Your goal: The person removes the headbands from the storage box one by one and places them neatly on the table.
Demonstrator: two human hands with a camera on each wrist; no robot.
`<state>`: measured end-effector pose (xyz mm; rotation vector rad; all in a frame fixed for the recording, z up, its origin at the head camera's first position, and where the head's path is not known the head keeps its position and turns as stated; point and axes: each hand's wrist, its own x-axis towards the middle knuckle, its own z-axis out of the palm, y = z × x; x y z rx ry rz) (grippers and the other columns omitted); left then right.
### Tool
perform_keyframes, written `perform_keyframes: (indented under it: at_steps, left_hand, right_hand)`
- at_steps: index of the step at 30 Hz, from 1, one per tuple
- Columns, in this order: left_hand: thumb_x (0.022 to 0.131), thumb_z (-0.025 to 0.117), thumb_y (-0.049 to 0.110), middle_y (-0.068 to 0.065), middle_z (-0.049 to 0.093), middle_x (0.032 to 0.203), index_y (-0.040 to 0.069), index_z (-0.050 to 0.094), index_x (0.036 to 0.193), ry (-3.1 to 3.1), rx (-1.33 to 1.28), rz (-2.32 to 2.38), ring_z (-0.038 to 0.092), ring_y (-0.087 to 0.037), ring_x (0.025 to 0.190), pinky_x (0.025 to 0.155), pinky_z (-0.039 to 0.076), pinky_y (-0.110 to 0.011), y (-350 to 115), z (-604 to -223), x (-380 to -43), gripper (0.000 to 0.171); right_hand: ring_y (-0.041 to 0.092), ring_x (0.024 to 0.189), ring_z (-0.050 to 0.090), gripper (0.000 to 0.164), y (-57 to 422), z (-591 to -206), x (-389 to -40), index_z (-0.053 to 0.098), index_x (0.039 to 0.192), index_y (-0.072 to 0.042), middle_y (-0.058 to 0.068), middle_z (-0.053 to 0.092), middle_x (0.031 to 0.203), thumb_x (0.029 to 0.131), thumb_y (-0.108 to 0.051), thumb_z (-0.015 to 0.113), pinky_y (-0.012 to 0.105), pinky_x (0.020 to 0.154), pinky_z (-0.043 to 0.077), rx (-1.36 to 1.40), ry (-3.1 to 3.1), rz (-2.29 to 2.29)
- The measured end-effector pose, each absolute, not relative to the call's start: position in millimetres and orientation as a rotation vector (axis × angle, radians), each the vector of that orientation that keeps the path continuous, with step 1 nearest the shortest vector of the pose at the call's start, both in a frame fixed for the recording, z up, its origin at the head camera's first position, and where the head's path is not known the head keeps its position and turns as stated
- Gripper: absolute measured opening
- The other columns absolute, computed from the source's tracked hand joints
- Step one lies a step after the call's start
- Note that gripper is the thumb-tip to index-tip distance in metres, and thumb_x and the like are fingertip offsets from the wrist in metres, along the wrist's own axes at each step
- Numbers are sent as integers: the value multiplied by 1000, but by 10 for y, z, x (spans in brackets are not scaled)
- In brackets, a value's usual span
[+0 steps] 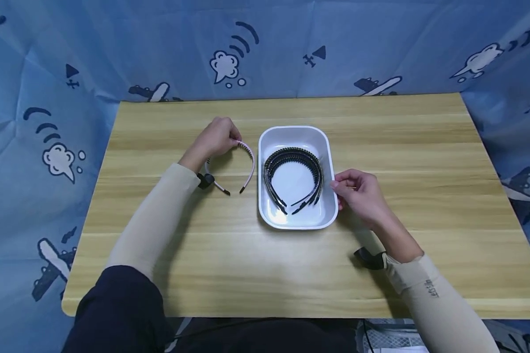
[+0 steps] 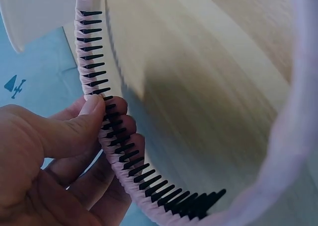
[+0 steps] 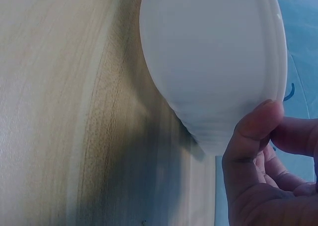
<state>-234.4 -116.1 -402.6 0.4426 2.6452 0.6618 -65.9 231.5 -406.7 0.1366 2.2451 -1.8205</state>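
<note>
A blue cloth printed with white clouds and planes hangs behind a pale wood-grain tabletop. Near its middle sits a white, glossy, round-cornered rectangular tray. Inside lies a nested bundle of black, toothed, arched headbands, too tightly overlapped to count.

The person's right hand pinches the tray's right rim between thumb and finger. A pull or lift from that single edge could slide or tip the tray and shift the bundle.

The left hand pinches a pale pink, fabric-wrapped arched headband just left of the tray. Because the grip takes only one stretch of the arch, the band could twist and its black tips could knock the rim; whether they touch the tabletop is unclear.

Smallest are its thin black inner teeth, which could snag if dragged across the bundle.
</note>
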Motion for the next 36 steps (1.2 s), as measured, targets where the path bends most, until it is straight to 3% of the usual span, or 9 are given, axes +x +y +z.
perform_keyframes:
  at_steps: [21,36]
  left_hand:
    - [99,64,4,-15,79,116,3,82,109,2730,458,564,66,-32,115,106,52,-45,-1151,-3800,-2464,20]
    - [97,66,1,-16,79,119,2,80,115,2682,441,647,70,-33,118,108,54,-46,-1169,-4074,-2221,23]
  right_hand:
    - [8,55,58,15,2336,-3820,-830,59,110,10,-7,68,74,101,0,64,22,52,53,110,2269,-1828]
    - [9,55,58,25,2356,-3973,-563,57,116,18,-6,68,77,101,-1,64,25,53,54,146,2248,-1794]
